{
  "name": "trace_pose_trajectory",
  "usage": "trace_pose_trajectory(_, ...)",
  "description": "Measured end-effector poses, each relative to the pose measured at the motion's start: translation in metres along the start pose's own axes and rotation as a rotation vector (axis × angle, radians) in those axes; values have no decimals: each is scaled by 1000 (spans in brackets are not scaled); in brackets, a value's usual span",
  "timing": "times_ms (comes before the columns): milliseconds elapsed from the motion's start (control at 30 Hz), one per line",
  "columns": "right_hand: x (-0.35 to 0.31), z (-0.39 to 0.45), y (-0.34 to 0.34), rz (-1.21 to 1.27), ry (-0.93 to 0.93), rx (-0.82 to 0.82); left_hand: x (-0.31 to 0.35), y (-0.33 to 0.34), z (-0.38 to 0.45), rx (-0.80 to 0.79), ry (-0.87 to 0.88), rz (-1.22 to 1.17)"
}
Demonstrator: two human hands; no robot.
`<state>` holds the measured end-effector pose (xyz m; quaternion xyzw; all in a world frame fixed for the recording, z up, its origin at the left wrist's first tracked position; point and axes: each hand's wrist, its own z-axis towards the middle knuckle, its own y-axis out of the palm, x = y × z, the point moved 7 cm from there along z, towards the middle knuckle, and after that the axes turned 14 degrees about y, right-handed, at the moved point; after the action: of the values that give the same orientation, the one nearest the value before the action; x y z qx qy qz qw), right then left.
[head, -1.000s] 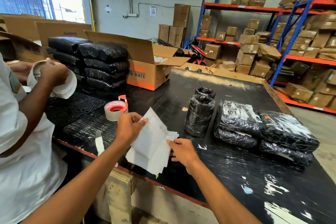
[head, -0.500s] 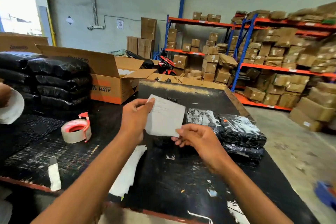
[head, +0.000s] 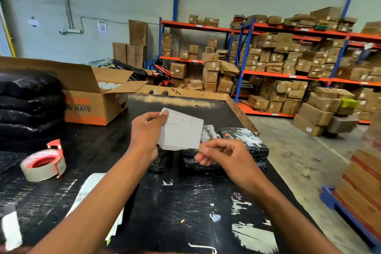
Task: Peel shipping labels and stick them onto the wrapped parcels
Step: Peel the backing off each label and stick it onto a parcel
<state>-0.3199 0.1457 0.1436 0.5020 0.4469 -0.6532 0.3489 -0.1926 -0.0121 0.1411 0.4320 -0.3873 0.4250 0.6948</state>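
Note:
A white shipping label (head: 181, 132) is held up above the black table (head: 185, 208). My left hand (head: 147, 134) pinches its top left corner. My right hand (head: 222, 155) pinches its bottom right corner. Behind the label lie black wrapped parcels (head: 243, 142), partly hidden by the label and my hands; one small upright parcel (head: 159, 161) stands below my left hand. A stack of more labels (head: 88, 192) lies on the table under my left forearm.
A tape roll with a red dispenser (head: 43, 163) sits at the left. Stacked black parcels (head: 28, 105) and an open cardboard box (head: 99, 99) stand at the back left. Shelves of boxes (head: 288, 62) fill the right background. A pallet stack (head: 362, 189) stands at the right.
One label was lifted off the stack, which now lies on the table. Both hands hold it higher, over the parcels. The view has swung right; the other person is out of sight.

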Motion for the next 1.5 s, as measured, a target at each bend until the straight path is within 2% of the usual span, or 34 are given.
trace_pose_trajectory(600, -6, 5, 18, 17, -24, -56, 4, -13, -1, 23, -6, 21)
trace_pose_trajectory(700, -6, 6, 18, 8, -31, -67, 2, -11, -3, -92, 43, 224)
trace_pose_trajectory(767, -6, 7, 15, 17, -31, -64, 11, -8, -8, -199, 198, 464)
trace_pose_trajectory(800, -7, 8, 13, 22, -32, -54, 19, -5, -13, -242, 289, 499)
trace_pose_trajectory(867, -8, 10, 7, 26, -37, -18, 30, 5, -25, -367, 371, 417)
trace_pose_trajectory(933, -7, 12, 3, 10, -36, 8, 35, 15, -37, -501, 376, 361)
trace_pose_trajectory(1033, -6, 15, -1, -6, -39, 31, 36, 22, -48, -596, 381, 361)
trace_pose_trajectory(1200, -9, 15, 6, 0, -67, 19, 30, 24, -47, -559, 413, 357)
trace_pose_trajectory(1300, -6, 16, 8, 46, -42, 47, 21, 26, -44, -553, 357, 324)
trace_pose_trajectory(1433, 1, 17, 6, 368, 54, 28, -7, 8, -26, -398, 208, 416)
trace_pose_trajectory(1500, -2, 17, 0, 507, 41, 15, -24, -7, -14, -349, 132, 441)
